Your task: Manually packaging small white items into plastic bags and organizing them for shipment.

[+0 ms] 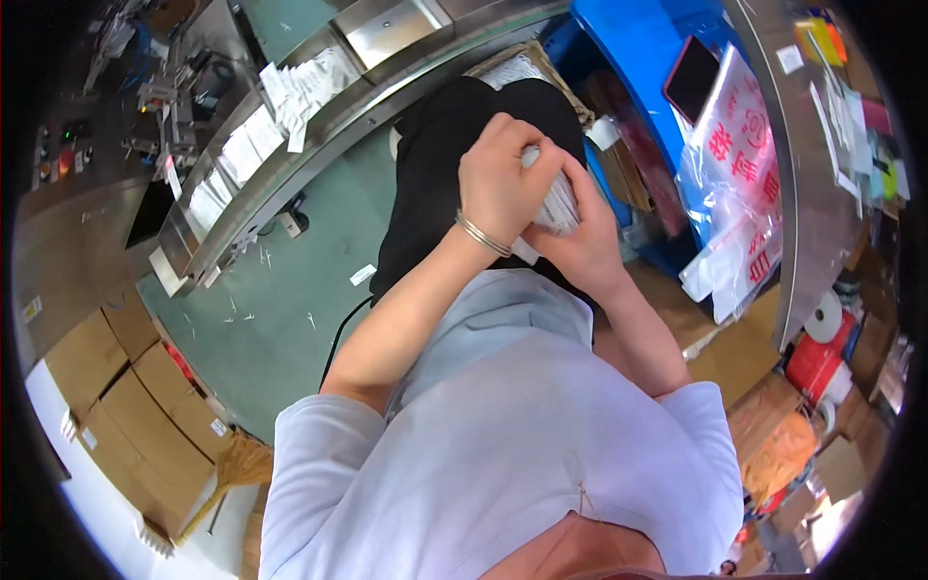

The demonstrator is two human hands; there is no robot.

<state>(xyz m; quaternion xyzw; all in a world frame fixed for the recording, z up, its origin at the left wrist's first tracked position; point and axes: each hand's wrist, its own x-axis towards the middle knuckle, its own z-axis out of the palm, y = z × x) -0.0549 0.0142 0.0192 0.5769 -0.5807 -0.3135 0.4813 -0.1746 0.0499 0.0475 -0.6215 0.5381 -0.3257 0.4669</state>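
Observation:
Above my lap, both hands are closed around a bundle of thin white slips or packets; its exact kind is unclear. My left hand, with metal bangles at the wrist, grips the bundle from the left and top. On the other side, my right hand wraps its right edge, thumb toward the left hand. The fingers cover much of the bundle, and a white end pokes out below, between the palms.
A metal conveyor trough with many white packets runs along the far left. To the right stands a blue bin, with a dark phone and printed plastic bags beside it. Cardboard boxes and a broom are lower left.

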